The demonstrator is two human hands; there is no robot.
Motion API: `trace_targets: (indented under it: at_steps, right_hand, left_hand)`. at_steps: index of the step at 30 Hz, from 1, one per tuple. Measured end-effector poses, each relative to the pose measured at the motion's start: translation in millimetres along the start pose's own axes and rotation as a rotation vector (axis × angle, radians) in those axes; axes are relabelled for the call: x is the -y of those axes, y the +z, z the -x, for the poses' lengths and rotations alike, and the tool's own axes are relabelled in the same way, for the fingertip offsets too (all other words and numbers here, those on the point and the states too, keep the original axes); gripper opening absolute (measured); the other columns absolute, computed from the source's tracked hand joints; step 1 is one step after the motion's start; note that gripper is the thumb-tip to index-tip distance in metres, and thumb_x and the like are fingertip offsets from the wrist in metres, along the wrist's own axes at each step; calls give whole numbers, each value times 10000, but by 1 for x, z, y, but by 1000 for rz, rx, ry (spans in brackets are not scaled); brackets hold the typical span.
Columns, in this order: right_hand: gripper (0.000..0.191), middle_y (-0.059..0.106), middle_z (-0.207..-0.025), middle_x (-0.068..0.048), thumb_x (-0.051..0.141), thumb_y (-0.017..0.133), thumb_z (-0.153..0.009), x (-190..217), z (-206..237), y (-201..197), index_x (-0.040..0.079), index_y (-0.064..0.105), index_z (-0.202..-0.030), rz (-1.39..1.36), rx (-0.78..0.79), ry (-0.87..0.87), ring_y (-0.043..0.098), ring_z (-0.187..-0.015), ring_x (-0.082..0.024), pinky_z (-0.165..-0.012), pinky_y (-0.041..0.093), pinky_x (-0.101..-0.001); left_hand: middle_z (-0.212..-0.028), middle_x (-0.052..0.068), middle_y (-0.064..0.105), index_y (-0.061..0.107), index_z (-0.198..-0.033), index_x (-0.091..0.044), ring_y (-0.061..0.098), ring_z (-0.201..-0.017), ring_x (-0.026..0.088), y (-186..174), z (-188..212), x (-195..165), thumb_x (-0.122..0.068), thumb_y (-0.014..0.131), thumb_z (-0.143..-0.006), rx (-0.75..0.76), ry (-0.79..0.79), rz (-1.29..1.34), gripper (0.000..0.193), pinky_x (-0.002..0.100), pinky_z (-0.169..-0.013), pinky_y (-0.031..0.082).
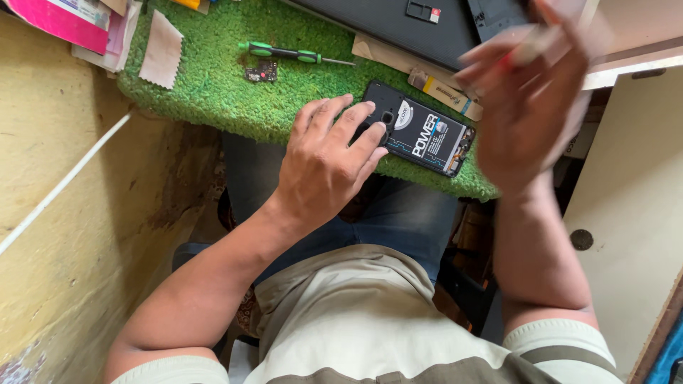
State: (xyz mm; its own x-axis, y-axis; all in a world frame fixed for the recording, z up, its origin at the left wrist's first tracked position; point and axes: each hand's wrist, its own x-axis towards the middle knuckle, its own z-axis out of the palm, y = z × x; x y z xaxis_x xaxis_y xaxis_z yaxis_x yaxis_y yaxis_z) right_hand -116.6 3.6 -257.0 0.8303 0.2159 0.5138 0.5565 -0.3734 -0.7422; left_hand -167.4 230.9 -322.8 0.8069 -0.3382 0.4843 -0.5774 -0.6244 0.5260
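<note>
A black phone with its back cover off [420, 131] lies on the green turf mat [213, 85], its battery showing. My left hand [327, 160] rests flat on the phone's left end, fingers spread over the camera area. My right hand [530, 99] is raised above the phone's right end and blurred; it grips a thin tool with a red and white handle [523, 51]. A green-handled screwdriver [292, 53] lies on the mat beyond the phone, with a small dark circuit board [262, 72] next to it.
A dark laptop [398, 25] sits at the mat's far edge, a narrow cardboard box [445, 92] against it. Pink papers [67, 25] and a beige cloth [162, 50] lie at the left. A yellow wall [64, 213] is on my left, a pale cabinet panel [633, 206] on my right.
</note>
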Motion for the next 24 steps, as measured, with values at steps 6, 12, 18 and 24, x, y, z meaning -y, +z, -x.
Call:
trace_targets:
  at_steps: [6, 12, 18, 24]
  right_hand:
    - [30, 627, -823, -96, 18, 730, -996, -32, -44, -56, 17, 702, -986, 704, 312, -55, 606, -729, -207, -722, 447, -362]
    - [41, 669, -844, -72, 30, 735, -949, -34, -50, -48, 43, 730, -988, 851, 409, -211, 629, -806, -243, -757, 482, -382]
    - [72, 664, -929, -125, 94, 677, -969, -41, -46, -51, 46, 704, -1016, 953, 474, -175, 627, -933, -325, -878, 480, -459]
    - [80, 645, -968, -148, 74, 650, -970, -43, -48, -47, 17, 632, -1023, 970, 488, -147, 619, -994, -354, -848, 469, -466]
  left_hand:
    - [-1322, 123, 653, 747, -1185, -49, 579, -1279, 339, -2, -2, -1, -220, 800, -947, 15, -1, 7, 297, 491, -1127, 404]
    - [-1314, 115, 654, 734, -1189, -50, 581, -1275, 334, -3, -3, 0, -215, 807, -937, 14, -7, 7, 311, 484, -1120, 407]
    - [-1336, 173, 578, 616, -1231, -3, 587, -1250, 328, -1, -5, 2, -220, 885, -885, -23, -49, 71, 489, 485, -1123, 442]
    - [-1344, 225, 518, 566, -1200, 18, 592, -1233, 372, -6, -5, 3, -228, 920, -828, -36, -136, 153, 569, 439, -1079, 506]
